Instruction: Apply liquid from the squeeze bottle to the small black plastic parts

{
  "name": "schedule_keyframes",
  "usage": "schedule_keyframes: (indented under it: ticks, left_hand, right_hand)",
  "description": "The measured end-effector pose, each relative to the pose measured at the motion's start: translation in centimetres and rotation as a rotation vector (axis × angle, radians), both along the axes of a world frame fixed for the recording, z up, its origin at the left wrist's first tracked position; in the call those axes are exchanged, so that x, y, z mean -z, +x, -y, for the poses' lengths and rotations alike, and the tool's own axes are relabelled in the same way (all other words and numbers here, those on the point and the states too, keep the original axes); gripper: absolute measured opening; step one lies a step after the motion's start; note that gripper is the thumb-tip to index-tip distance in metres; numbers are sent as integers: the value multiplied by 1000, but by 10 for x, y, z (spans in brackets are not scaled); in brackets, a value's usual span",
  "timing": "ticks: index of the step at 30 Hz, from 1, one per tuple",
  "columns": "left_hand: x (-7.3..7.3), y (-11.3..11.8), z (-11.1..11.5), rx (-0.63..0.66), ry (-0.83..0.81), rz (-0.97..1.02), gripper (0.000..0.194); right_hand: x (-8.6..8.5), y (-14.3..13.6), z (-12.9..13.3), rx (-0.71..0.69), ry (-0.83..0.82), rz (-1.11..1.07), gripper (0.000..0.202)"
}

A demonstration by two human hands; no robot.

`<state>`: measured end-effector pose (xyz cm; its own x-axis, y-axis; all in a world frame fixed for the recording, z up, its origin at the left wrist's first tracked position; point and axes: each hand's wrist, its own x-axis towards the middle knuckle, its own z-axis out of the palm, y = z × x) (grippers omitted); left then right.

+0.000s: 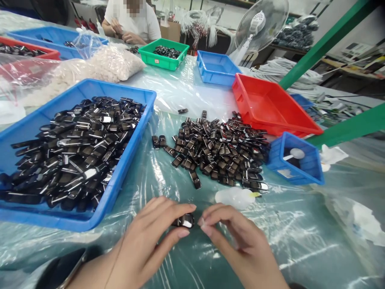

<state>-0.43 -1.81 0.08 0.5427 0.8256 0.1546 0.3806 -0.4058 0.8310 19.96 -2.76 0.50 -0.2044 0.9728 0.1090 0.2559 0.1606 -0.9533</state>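
Observation:
Between the thumb and fingers of my left hand (pixel 156 228) is a small black glossy part (pixel 185 220) with a bright reflection on its end. Close to its right side, my right hand (pixel 234 237) has thumb and forefinger pinched together; whatever may be between the fingertips is too small to make out. Beyond my hands lies a loose pile of similar dark parts (pixel 216 148) on the plastic-covered table (pixel 285 237). More such parts fill the large blue tray (pixel 120 172) at the left. A clear soft bottle (pixel 233 197) with a yellowish tip lies just before the pile.
A small blue bin (pixel 296 172) and a red tray (pixel 276 104) stand to the right. Farther back are a green tray (pixel 164 60), a blue tray (pixel 218 68) and a filled plastic bag (pixel 114 62). A person (pixel 132 24) sits across the table. Green bars (pixel 327 44) slant at right.

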Motion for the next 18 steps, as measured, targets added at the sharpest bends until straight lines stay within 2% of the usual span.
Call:
schedule_keyframes:
  ticks: [3,6,10,13,18]
  left_hand:
    - [-1,0,0,46,29,-4,27]
    - [-3,-1,-1,108,40,-11,28]
    - [-8,0,-2,172,34,-60,25]
    - [-11,1,-1,170,117,-34,24]
    - [-10,7,-1,185,245,-32,28]
  right_hand:
    - [-8,0,1,-7,-396,-314,6]
    - [-11,0,-1,-79,-634,-475,11]
    - [-9,-1,-4,-127,-765,-584,13]
    - [-5,-2,-3,-129,-825,-654,17]
    - [4,-5,-1,-224,-855,-731,24]
